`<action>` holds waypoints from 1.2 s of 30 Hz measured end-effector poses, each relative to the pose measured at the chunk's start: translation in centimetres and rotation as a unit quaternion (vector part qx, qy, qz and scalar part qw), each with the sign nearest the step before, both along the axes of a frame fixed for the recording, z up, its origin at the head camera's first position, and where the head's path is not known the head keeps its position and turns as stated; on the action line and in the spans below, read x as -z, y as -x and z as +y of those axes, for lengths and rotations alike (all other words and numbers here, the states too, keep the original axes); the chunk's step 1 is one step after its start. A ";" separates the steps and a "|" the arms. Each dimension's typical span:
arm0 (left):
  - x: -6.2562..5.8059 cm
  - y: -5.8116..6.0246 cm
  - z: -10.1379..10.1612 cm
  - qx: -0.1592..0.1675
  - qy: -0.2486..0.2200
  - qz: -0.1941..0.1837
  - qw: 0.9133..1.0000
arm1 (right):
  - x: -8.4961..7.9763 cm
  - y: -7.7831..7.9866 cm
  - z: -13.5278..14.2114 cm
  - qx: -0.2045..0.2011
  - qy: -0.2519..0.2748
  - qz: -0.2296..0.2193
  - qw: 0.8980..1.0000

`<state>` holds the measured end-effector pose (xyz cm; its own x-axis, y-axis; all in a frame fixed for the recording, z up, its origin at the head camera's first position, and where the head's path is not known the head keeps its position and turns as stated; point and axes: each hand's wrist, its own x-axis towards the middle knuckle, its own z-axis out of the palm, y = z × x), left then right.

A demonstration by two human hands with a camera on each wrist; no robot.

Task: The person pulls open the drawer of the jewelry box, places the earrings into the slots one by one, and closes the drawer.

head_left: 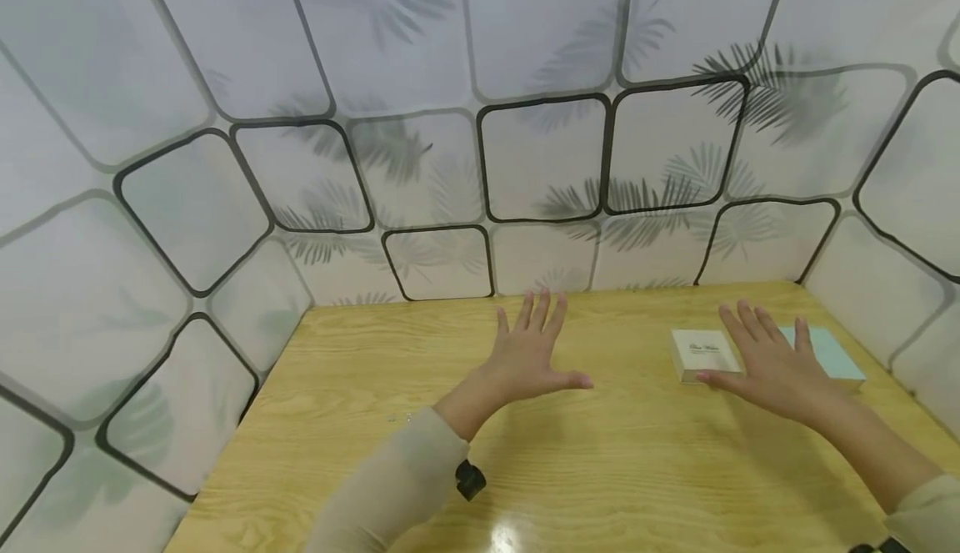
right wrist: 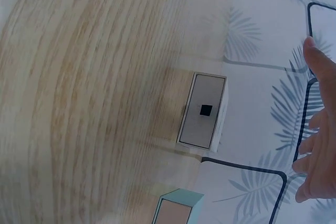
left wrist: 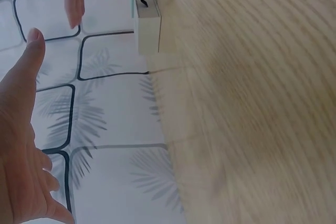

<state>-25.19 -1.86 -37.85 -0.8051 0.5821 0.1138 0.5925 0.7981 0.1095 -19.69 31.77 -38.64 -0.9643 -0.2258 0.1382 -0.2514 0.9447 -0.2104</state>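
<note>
Both hands hover over a wooden table with their fingers straight and spread, holding nothing. My left hand [head_left: 527, 359] is above the table's middle, its thumb pointing right. On the right side, my right hand [head_left: 780, 369] is held above two small boxes and partly hides them in the head view. The white box [head_left: 705, 351] has dark lettering on its top, and the right thumb overlaps its corner there. Beyond the hand lies a light blue box [head_left: 828, 355]. In the right wrist view, the white box [right wrist: 203, 109] shows a side with a small black square.
Patterned cloth walls [head_left: 540, 161] with leaf prints and dark outlines enclose the table [head_left: 360, 353] at the back and sides. A few tiny shiny bits [head_left: 408, 416] lie left of the left forearm. A black strap piece [head_left: 470, 480] is on the left wrist.
</note>
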 end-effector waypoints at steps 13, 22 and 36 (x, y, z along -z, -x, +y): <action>0.8 -0.1 1.3 0.012 -0.001 0.010 1.000 | 0.5 -0.1 0.1 -0.007 0.007 0.015 1.000; 1.4 -0.3 2.6 0.012 0.004 0.012 1.000 | 1.1 0.0 0.3 -0.015 0.019 0.011 1.000; 1.3 -0.6 4.6 0.020 0.027 0.030 0.999 | 1.7 0.4 0.7 -0.012 0.015 0.009 1.000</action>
